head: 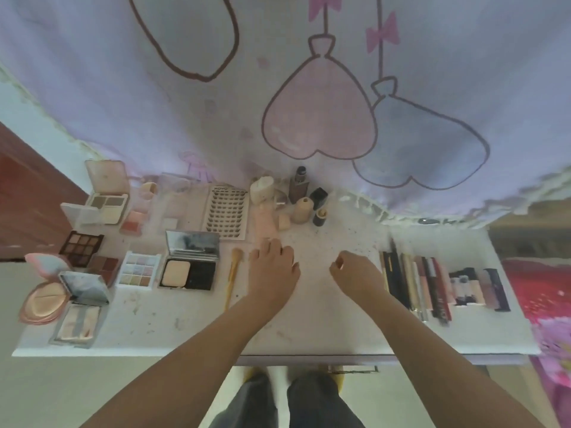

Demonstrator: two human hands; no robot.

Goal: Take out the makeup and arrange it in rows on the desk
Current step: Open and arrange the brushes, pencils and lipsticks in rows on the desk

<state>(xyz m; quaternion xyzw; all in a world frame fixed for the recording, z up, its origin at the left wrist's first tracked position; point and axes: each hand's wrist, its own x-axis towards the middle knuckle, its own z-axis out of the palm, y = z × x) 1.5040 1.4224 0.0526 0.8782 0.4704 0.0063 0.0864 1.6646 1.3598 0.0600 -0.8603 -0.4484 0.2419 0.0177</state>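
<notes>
Makeup is lying in rows across the white speckled desk (324, 304). On the left: open square eyeshadow palettes, one dark brown (81, 248) and one pastel (138, 271), beside an open black powder compact with mirror (189, 266). A slim gold-handled brush (234, 274) is lying just left of the left hand (272, 267), whose fingers are spreading flat, reaching toward a pale pink tube (265, 222). The right hand (355, 273) is hovering loosely curled, holding nothing visible. To its right, dark and pink lipstick tubes and pencils (414, 282) are lying side by side. Small beige bottles (302, 210) are standing at the back, beside a lash card (227, 211). A lilac curtain with heart drawings (309, 88) is hanging behind.
</notes>
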